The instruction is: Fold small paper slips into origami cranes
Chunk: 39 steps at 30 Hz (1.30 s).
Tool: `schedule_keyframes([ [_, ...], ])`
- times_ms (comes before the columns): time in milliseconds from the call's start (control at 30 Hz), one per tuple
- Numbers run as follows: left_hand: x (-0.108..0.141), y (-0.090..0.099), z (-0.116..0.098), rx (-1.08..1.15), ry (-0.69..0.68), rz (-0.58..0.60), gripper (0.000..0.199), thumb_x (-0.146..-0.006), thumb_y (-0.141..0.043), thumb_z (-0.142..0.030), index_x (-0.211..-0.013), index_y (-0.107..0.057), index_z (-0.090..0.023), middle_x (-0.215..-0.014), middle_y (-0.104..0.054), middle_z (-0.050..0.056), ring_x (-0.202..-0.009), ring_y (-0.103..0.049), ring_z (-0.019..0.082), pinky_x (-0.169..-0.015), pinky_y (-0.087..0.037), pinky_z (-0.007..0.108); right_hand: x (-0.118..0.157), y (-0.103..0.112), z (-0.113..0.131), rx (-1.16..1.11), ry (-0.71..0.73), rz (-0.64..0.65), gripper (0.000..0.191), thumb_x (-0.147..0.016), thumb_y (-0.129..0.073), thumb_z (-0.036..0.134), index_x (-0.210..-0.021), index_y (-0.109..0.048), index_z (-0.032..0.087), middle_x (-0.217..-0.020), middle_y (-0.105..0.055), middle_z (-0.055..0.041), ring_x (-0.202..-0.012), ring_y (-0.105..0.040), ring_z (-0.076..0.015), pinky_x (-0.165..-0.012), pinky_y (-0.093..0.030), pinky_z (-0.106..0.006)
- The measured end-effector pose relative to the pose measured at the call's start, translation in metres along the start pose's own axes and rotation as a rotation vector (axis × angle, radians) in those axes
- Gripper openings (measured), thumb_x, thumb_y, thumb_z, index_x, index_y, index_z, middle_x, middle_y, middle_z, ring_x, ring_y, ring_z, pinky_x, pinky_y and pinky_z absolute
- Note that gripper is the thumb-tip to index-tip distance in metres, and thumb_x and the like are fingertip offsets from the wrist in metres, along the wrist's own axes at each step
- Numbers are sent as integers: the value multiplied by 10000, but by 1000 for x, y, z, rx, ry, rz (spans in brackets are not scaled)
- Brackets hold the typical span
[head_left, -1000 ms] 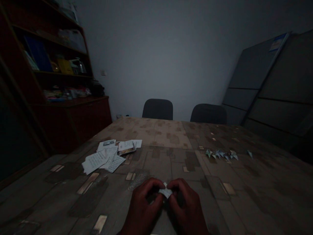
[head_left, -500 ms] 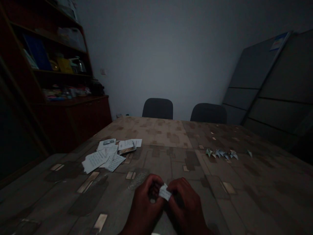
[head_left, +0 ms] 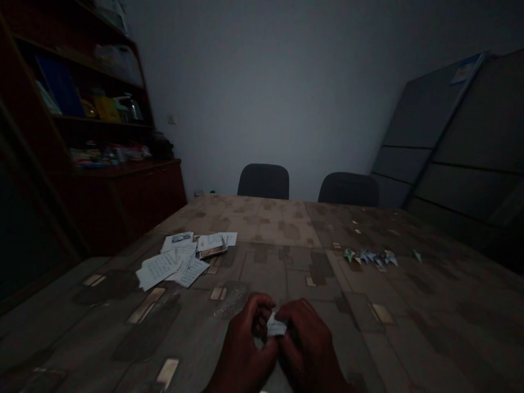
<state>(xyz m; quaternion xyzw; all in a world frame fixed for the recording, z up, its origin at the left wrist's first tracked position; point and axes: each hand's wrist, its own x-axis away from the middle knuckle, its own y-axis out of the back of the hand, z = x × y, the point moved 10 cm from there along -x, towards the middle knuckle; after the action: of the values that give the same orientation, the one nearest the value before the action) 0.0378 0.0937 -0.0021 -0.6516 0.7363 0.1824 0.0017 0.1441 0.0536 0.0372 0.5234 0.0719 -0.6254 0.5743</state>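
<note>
A small folded piece of printed paper (head_left: 277, 326) is held between my two hands above the near middle of the table. My left hand (head_left: 249, 338) curls round its left side, with thumb and fingers pinching it. My right hand (head_left: 308, 337) grips its right side, fingertips over the top edge. Ahead to the left lies a loose pile of printed paper sheets (head_left: 164, 266). Several small folded paper figures (head_left: 370, 257) stand in a row at the right, and a single one (head_left: 416, 255) sits apart from them.
The table (head_left: 262, 273) wears a patterned brown cover. Two dark chairs (head_left: 264, 181) stand behind its far edge. A wooden shelf cabinet (head_left: 135, 185) with boxes and bottles is at the left, and grey panels (head_left: 421, 117) lean at the right.
The paper has turned slightly between my fingers and shows a more pointed top. My right fingers have shifted a little to the left over it.
</note>
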Motion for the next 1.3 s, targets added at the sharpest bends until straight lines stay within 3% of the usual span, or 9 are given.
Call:
schedule_keyframes([
  [167, -1, -5, 6, 30, 44, 38, 276, -661, -538, -69, -903, -614, -179, -753, -649, 10, -694, -627, 194, -628, -481, 270, -1, 3, 11, 84, 97, 4, 236, -820, -419, 10, -920, -506, 205, -775, -628, -42, -684, -570, -199, -633, -469, -303],
  [367, 4, 1, 5, 4, -4, -44, 428, -675, -561, -90, -1084, -650, -180, -817, -687, 20, -733, -667, 203, -702, -508, 295, -4, 2, 12, 80, 105, 36, 205, -834, -433, 32, -923, -515, 197, -778, -632, -49, -687, -573, -200, -628, -460, -301],
  [633, 5, -1, -1, -39, -3, -6, 527, -600, -514, -25, -1089, -655, -164, -742, -653, -10, -638, -616, 173, -619, -480, 265, 2, 1, 19, 205, 223, 18, 184, -824, -439, 38, -914, -503, 185, -739, -646, -67, -621, -550, -208, -574, -422, -309],
  [833, 5, -3, 0, -31, -1, 16, 515, -617, -508, -20, -1088, -656, -167, -758, -647, -2, -661, -623, 177, -626, -477, 262, 2, -9, 7, 172, 93, 105, 223, -791, -427, 46, -930, -489, 209, -760, -653, -51, -646, -589, -212, -596, -452, -304],
  [967, 6, -5, 1, -56, 1, 36, 528, -613, -515, -20, -1105, -642, -164, -740, -629, -12, -629, -601, 168, -599, -456, 253, 5, -8, 0, 81, 12, 77, 268, -725, -421, 30, -893, -482, 229, -744, -626, -13, -651, -597, -187, -594, -458, -267],
  [1167, 9, -5, 3, -79, 4, 51, 532, -611, -509, -24, -1109, -622, -173, -760, -622, -7, -649, -589, 167, -626, -454, 266, 4, -5, 4, 94, 37, 57, 292, -727, -428, 24, -928, -497, 224, -758, -624, -5, -655, -590, -180, -603, -460, -262],
  [1300, 10, -7, 9, 58, 66, 37, 500, -636, -552, -60, -1122, -591, -175, -751, -593, -25, -602, -574, 132, -564, -435, 227, 4, -1, 3, 76, 46, 68, 275, -750, -433, 33, -942, -504, 217, -777, -629, -16, -674, -586, -189, -604, -462, -271],
])
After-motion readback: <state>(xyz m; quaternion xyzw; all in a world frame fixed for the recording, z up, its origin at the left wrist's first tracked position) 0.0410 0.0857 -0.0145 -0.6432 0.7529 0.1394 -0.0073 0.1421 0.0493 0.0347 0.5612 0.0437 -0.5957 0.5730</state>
